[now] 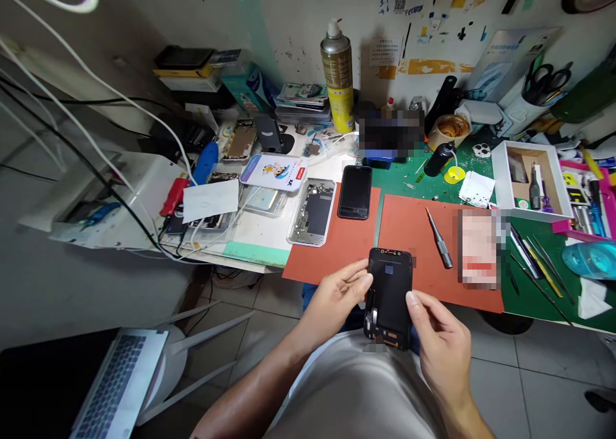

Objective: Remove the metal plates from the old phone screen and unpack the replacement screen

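A black phone screen assembly (392, 291) is held upright in front of my body, its back with flex cables and copper contacts facing me. My left hand (339, 294) pinches its upper left edge between thumb and fingers. On the opposite side, my right hand (440, 333) grips the right edge. Just beyond, on the orange mat (315, 266), lies a dark phone (355, 192). Beside it sits an opened phone housing (312, 212) with its inner parts showing. A grey screwdriver (439, 239) rests on the right part of the mat.
Tweezers and thin tools (534, 259) lie at the right, near a white box (527, 176). A yellow spray can (339, 79) stands at the back. Cables (120, 176) hang on the left, above a laptop (115, 381) on a stool.
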